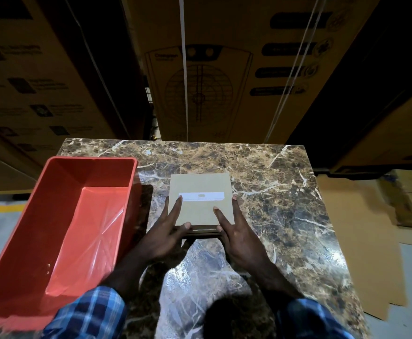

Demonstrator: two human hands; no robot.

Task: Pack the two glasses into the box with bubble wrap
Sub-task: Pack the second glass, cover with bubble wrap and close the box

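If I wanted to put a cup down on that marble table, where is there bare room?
Bare marble table lies right of the cardboard box and behind it. It is crowded on the left, where the red tub sits, and in front, where left hand and right hand press the box.

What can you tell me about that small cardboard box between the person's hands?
The box is small, flat, square, plain brown cardboard, closed, with a white strip across its lid. It lies flat on the marble table, right of the red bin. The left hand and right hand rest straight fingers on its near edge and lid.
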